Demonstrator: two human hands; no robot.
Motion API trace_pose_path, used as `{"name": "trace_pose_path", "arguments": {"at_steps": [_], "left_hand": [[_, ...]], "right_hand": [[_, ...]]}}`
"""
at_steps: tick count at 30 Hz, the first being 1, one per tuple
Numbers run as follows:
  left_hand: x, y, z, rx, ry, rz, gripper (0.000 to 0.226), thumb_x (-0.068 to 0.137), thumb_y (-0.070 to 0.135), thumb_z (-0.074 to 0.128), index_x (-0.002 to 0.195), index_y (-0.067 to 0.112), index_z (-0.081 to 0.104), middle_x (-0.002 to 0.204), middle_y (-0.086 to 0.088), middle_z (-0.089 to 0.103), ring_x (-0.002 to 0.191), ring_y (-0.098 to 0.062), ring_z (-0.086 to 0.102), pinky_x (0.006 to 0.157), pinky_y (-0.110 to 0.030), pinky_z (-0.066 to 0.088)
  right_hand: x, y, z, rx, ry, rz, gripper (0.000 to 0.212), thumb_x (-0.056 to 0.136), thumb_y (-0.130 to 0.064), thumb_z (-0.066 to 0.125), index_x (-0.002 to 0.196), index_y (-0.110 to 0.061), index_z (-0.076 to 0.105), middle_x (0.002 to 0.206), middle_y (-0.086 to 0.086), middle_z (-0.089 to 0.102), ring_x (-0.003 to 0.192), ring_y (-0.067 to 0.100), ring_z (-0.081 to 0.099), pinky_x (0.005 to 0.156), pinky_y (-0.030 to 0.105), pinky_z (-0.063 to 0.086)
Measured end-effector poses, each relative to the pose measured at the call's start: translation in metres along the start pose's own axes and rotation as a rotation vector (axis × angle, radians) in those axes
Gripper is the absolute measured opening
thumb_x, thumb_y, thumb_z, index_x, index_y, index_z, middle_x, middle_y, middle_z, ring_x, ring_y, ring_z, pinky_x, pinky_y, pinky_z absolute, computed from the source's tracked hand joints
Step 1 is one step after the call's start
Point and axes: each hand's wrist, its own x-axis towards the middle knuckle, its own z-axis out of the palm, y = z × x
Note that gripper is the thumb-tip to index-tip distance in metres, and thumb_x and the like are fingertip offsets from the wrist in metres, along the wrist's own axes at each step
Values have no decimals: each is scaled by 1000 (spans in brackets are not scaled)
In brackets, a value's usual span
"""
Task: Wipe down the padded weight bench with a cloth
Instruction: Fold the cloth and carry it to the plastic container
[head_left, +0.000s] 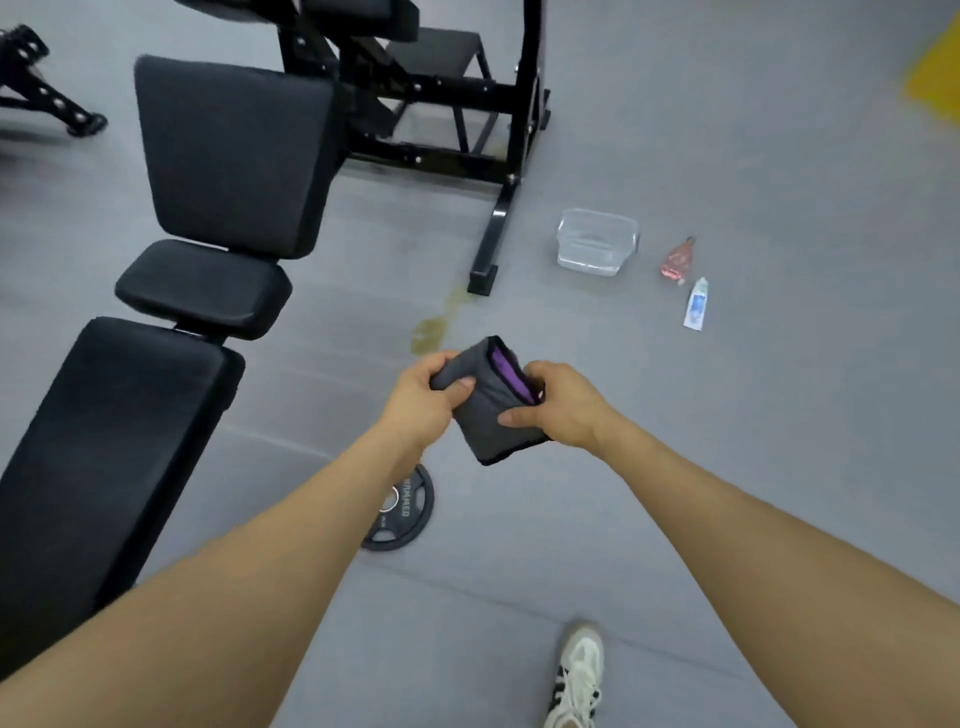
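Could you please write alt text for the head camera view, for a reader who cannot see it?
Both hands, left hand and right hand, grip a folded grey cloth with a purple inner side, above a grey gym floor. A black padded weight bench stands to the left; a clear plastic tub and a weight plate lie on the floor.

You are looking down at a grey floor (727, 467). On it to your left stands the black padded bench (130, 415), and beyond it a black rack (498, 218). Near the rack's foot sit a clear tub (597, 241), a red packet (678, 260) and a white tube (696, 304), a little apart from each other. A yellowish stain (431, 332) marks the floor. A weight plate (402, 512) lies flat below your forearm, and a white shoe (579, 675) stands nearest you.
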Motion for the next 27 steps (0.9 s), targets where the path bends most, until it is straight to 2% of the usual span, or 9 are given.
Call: {"name": "trace_pose_path", "arguments": {"at_steps": [4, 7, 10, 12, 14, 16, 19, 25, 27], "left_hand": [[64, 45, 65, 7, 50, -14, 17, 88, 2, 60, 80, 16, 57, 77, -1, 61, 76, -18, 58, 74, -31, 51], [110, 72, 103, -21, 124, -73, 13, 84, 8, 68, 86, 9, 55, 77, 0, 59, 74, -15, 57, 75, -30, 51], [162, 93, 125, 4, 122, -156, 27, 84, 21, 69, 100, 10, 51, 92, -3, 55, 83, -15, 55, 82, -32, 46], [202, 104, 136, 51, 114, -169, 33, 85, 28, 67, 109, 11, 51, 108, -8, 54, 93, -19, 52, 86, -32, 45], [245, 115, 148, 134, 81, -161, 37, 88, 30, 62, 118, 11, 51, 120, -10, 53, 94, -20, 50, 83, -31, 43], [286, 126, 161, 190, 49, -161, 38, 91, 30, 58, 123, 12, 50, 124, -9, 53, 94, -20, 50, 83, -30, 42], [354, 145, 182, 221, -9, -163, 36, 93, 27, 55, 125, 12, 49, 124, -8, 54, 92, -20, 49, 84, -29, 41], [466, 164, 202, 367, -44, -176, 34, 94, 23, 54, 125, 11, 50, 124, -8, 53, 97, -18, 49, 82, -27, 40], [504, 165, 209, 391, -53, -186, 34, 94, 21, 54, 126, 11, 49, 126, -8, 53, 100, -19, 50, 81, -27, 39]], "right_hand": [[36, 27, -88, 71, 12, 30, 20, 81, -15, 70, 85, -10, 51, 84, 5, 55, 79, 20, 51, 70, 30, 43], [67, 38, -139, 140, 8, 57, 18, 87, -13, 62, 80, -18, 46, 80, -2, 52, 77, 16, 51, 62, 23, 41], [103, 50, -182, 151, 49, 102, 20, 91, -13, 56, 81, -25, 43, 86, -3, 54, 77, 15, 52, 58, 18, 39], [131, 59, -207, 162, 82, 134, 10, 92, -12, 55, 97, -19, 49, 100, 4, 59, 91, 22, 57, 75, 27, 48], [163, 66, -233, 172, 115, 175, 25, 92, -11, 54, 117, -10, 49, 111, 8, 59, 102, 26, 57, 90, 36, 48], [194, 72, -257, 175, 154, 211, 30, 92, -8, 52, 122, -9, 47, 112, 8, 58, 103, 27, 56, 93, 37, 47], [251, 84, -291, 189, 201, 250, 30, 92, -4, 48, 122, -9, 47, 106, 8, 57, 99, 27, 55, 89, 37, 46], [362, 112, -333, 220, 253, 300, 29, 88, 6, 39, 110, -13, 46, 85, 2, 50, 83, 22, 47, 63, 23, 38], [398, 123, -346, 239, 248, 315, 33, 86, 8, 37, 109, -13, 46, 85, 3, 49, 82, 23, 45, 57, 20, 34]]}}
